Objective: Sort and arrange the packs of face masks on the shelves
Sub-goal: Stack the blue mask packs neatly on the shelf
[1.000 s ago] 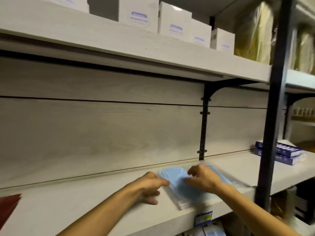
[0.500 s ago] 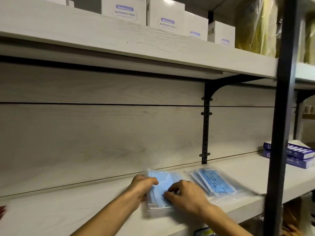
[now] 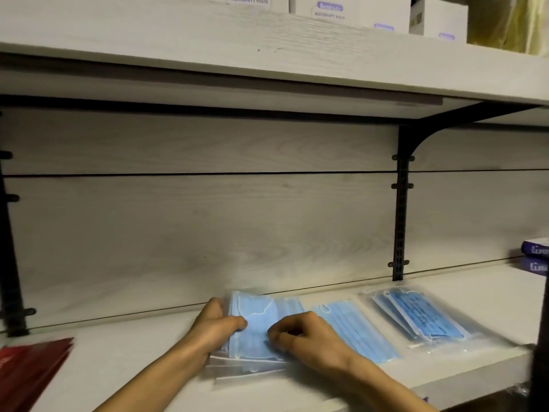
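Note:
Three lots of blue face masks in clear plastic lie in a row on the pale wooden shelf (image 3: pixel 124 358). The left one is a small stack of packs (image 3: pixel 252 337). My left hand (image 3: pixel 215 328) grips its left edge, thumb on top. My right hand (image 3: pixel 300 337) rests on its right side with fingers curled down on the top pack. A second pack (image 3: pixel 353 331) lies just right of my right hand, partly under it. A third pack (image 3: pixel 421 318), darker blue, lies further right, untouched.
A red flat pack (image 3: pixel 26 373) lies at the shelf's left end. Dark blue boxes (image 3: pixel 534 257) are stacked at the far right. White boxes of maternity pads (image 3: pixel 332 10) stand on the upper shelf (image 3: pixel 267 43). Black brackets (image 3: pixel 401 218) run up the back panel.
The stack under my hands has slid left along the shelf, leaving a second pack beside the far right one. The camera has moved closer and lower.

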The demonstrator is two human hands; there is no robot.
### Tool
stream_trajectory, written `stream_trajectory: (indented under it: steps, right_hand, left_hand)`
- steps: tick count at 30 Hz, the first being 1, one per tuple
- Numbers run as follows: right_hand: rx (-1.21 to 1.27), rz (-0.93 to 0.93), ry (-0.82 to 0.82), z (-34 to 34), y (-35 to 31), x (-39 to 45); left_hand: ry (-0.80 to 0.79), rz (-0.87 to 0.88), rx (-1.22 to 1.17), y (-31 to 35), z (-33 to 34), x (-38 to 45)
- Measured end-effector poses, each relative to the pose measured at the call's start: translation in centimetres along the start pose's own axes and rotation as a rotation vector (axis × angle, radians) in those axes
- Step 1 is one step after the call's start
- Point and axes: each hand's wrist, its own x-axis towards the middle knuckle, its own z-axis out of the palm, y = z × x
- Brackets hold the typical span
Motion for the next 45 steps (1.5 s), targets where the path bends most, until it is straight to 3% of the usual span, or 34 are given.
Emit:
stream_trajectory:
  steps: [2, 6, 8, 18, 26, 36, 41, 45]
  right_hand:
    - [0.12, -0.018, 0.022, 0.1, -0.3, 0.5]
    - [0.19, 0.035, 0.37, 0.4, -0.1, 2.6]
    - [0.15, 0.092, 0.461, 0.9, 0.0, 3.3]
    - [-0.177, 0.084, 0.29, 1.3, 1.1, 2.4]
    - [-0.414, 0.146, 0.15, 1.8, 0.4, 1.8]
    - [-0.086, 0.135, 0.263, 1.0, 1.0, 1.7]
    - [0.142, 0.119, 0.384, 0.7, 1.2, 1.9]
    - [0.339, 0.116, 0.383, 0.4, 1.0, 1.9]
  left_hand:
    - [0.001, 0.03, 0.064, -0.6, -1.5, 0.3]
    - [0.067, 0.089, 0.197, -1.6, -3.9, 1.0]
    - [0.101, 0.128, 0.162, -2.2, -4.4, 0.9]
    - [-0.014, 0.007, -0.242, -1.5, -5.1, 0.5]
    - [0.06, -0.07, -0.369, -2.6, -6.5, 1.6]
    - [-0.005, -0.226, -0.632, -2.0, -8.4, 2.3]
    - [0.013, -0.247, -0.658, -2.2, -9.2, 2.5]
    - [0.023, -0.252, -0.668, -2.3, -9.8, 2.6]
